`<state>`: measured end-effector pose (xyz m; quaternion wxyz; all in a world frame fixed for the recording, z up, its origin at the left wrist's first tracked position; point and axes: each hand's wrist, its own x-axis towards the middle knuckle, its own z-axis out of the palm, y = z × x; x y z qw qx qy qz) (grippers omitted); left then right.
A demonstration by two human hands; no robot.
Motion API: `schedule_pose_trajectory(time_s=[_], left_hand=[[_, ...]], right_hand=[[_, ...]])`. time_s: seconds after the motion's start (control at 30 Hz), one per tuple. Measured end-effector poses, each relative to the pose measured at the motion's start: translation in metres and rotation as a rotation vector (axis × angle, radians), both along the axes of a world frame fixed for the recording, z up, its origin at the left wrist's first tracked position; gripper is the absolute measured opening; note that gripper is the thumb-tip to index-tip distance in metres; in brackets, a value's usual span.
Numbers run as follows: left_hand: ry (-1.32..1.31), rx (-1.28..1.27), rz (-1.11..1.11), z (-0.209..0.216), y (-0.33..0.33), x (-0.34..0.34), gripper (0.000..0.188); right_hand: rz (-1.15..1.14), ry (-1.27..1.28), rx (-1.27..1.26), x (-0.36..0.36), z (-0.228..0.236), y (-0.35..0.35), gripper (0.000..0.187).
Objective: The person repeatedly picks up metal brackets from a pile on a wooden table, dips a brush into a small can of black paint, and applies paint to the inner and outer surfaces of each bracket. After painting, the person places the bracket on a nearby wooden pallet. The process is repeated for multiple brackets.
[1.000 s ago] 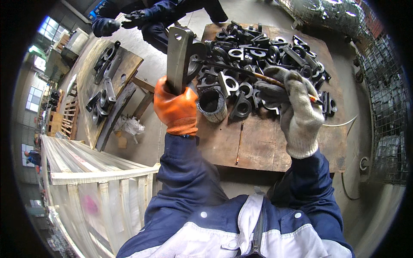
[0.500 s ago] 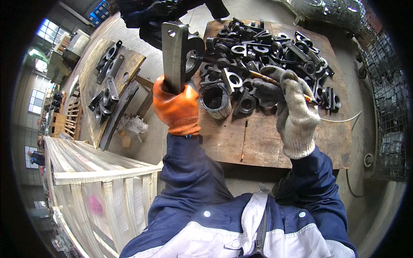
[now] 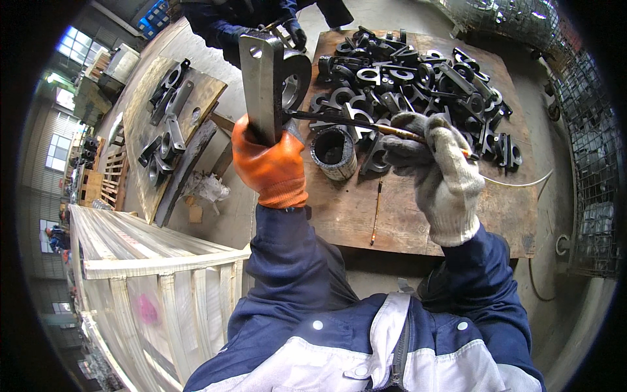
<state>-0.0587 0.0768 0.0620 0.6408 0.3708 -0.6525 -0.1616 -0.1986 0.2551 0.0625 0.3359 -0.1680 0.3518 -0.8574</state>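
My left hand (image 3: pixel 269 163), in an orange glove, grips the lower end of a metal bracket (image 3: pixel 261 88) with a flat bar and a dark ring, held upright. My right hand (image 3: pixel 444 176), in a grey-white knit glove, is closed round a thin brush (image 3: pixel 400 133). Its long dark front part points left and reaches the bracket beside the ring; whether the tip touches is hard to tell. Between my hands a round, dark-stained container (image 3: pixel 343 171) stands on the wooden table (image 3: pixel 418 225). A second thin brush or pencil-like stick (image 3: pixel 376 215) lies near the table's front edge.
Piled over the table's far part are many black brackets (image 3: pixel 398 75). Another board (image 3: pixel 140 111) on the left bears several more. A slatted wooden crate (image 3: pixel 163 268) stands at lower left, wire mesh cages (image 3: pixel 594 163) at right. Another person (image 3: pixel 222 32) in dark clothes is across from me.
The brush in my right hand has swung so that its dark front part now lies against or near the bracket. The other person's hand has come into view behind the bracket.
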Motion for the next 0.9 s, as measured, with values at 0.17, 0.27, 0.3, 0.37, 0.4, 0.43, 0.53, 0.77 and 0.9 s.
schedule_pose_trajectory(time_s=[0.17,0.27,0.3,0.37,0.4,0.43,0.53,0.77,0.9], left_hand=[[0.127,0.149,-0.086,0.003,0.006,0.000,0.031],[0.084,0.115,-0.064,0.003,0.006,0.001,0.031],[0.071,0.109,-0.060,0.002,0.005,0.001,0.032],[0.044,0.097,-0.056,0.000,0.002,0.001,0.032],[0.031,0.077,-0.052,-0.001,0.001,0.001,0.033],[0.028,0.064,-0.045,-0.003,-0.001,0.000,0.033],[0.018,-0.015,-0.029,-0.005,-0.003,-0.003,0.035],[0.058,0.101,-0.078,-0.004,0.005,-0.006,0.038],[0.062,0.002,-0.087,-0.005,0.004,-0.010,0.038]], right_hand=[[-0.179,0.425,0.013,-0.002,0.005,0.007,0.025],[-0.175,0.441,-0.087,-0.006,0.010,0.010,0.024],[-0.187,0.459,-0.097,-0.007,0.012,0.011,0.024],[-0.167,0.549,-0.053,-0.007,0.016,0.015,0.022],[-0.136,0.560,-0.033,-0.006,0.017,0.015,0.022],[-0.107,0.571,-0.013,-0.006,0.019,0.015,0.022],[-0.134,0.592,-0.034,-0.004,0.021,0.016,0.022],[-0.104,0.492,-0.063,-0.004,0.024,0.015,0.024],[-0.092,0.458,-0.028,-0.003,0.029,0.017,0.023]])
